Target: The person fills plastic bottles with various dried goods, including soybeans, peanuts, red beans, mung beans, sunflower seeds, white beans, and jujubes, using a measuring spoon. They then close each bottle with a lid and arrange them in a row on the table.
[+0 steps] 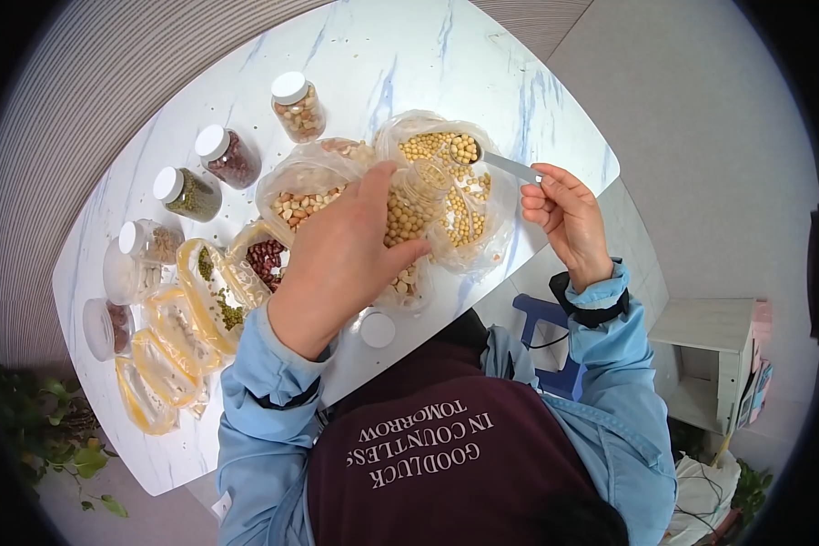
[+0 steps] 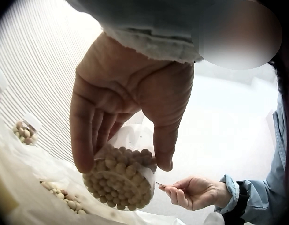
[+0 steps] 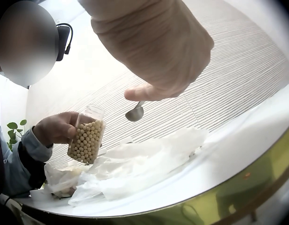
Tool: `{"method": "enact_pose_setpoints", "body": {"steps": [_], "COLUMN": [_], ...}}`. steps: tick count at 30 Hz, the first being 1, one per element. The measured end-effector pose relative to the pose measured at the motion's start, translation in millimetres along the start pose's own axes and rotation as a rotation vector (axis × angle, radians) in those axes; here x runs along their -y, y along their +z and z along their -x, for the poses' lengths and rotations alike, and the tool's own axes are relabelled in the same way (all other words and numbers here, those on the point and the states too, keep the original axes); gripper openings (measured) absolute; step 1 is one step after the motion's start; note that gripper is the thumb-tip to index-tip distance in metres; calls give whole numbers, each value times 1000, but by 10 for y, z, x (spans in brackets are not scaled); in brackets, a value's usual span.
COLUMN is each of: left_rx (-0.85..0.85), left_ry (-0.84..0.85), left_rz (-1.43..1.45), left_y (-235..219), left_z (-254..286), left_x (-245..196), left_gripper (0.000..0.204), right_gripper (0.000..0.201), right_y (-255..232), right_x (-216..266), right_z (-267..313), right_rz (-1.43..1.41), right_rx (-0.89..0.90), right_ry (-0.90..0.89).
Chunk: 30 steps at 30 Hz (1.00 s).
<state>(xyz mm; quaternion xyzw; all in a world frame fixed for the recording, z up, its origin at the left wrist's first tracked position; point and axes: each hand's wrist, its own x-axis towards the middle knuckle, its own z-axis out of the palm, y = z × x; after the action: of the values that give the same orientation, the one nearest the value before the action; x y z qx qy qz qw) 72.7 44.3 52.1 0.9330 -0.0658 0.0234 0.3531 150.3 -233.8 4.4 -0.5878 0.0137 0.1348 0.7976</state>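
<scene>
My left hand [image 1: 341,250] grips a clear jar [image 3: 86,140] mostly filled with round yellow soybeans, thumb on one side and fingers on the other. The jar leans, its uncapped mouth toward the spoon in the head view. Between thumb and fingers of my right hand [image 1: 566,218] is the handle of a metal spoon [image 1: 511,166]. Soybeans heap in the spoon's bowl, just beyond the jar mouth. Below both lies an opened plastic bag [image 1: 496,238] with loose soybeans. A white lid [image 1: 378,329] lies near the table's front edge.
White-capped jars of peanuts [image 1: 298,107], red beans [image 1: 228,156] and green beans [image 1: 187,194] stand at the back left. Opened bags, one of peanuts [image 1: 296,207], another of dark red beans [image 1: 266,264], crowd beside the left hand. Several yellow-edged bags [image 1: 168,332] lie farther left.
</scene>
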Motion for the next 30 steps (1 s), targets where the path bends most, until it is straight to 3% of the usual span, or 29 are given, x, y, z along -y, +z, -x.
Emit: {"method": "enact_pose_setpoints", "body": {"steps": [16, 19, 23, 26, 27, 30], "left_rx": [27, 19, 30, 40, 44, 2], "left_ry": [-7, 1, -11, -20, -23, 0], "left_rz": [-5, 10, 20, 22, 18, 34], "left_y": [13, 11, -3, -4, -3, 17], "left_z": [2, 4, 0, -4, -6, 3], "left_x": [-5, -11, -28, -34, -31, 7], "left_gripper": [73, 73, 74, 74, 74, 73], "right_gripper": [24, 21, 26, 31, 31, 30], "right_y": [423, 483, 542, 534, 542, 475], "right_x": [282, 231, 326, 345, 326, 291], "right_z": [319, 421, 540, 522, 510, 416], "right_rz": [333, 512, 1113, 1190, 1186, 1194], "right_rx": [29, 42, 101, 185, 121, -42], "right_ry": [-244, -509, -988, -1252, -1297, -1117]}}
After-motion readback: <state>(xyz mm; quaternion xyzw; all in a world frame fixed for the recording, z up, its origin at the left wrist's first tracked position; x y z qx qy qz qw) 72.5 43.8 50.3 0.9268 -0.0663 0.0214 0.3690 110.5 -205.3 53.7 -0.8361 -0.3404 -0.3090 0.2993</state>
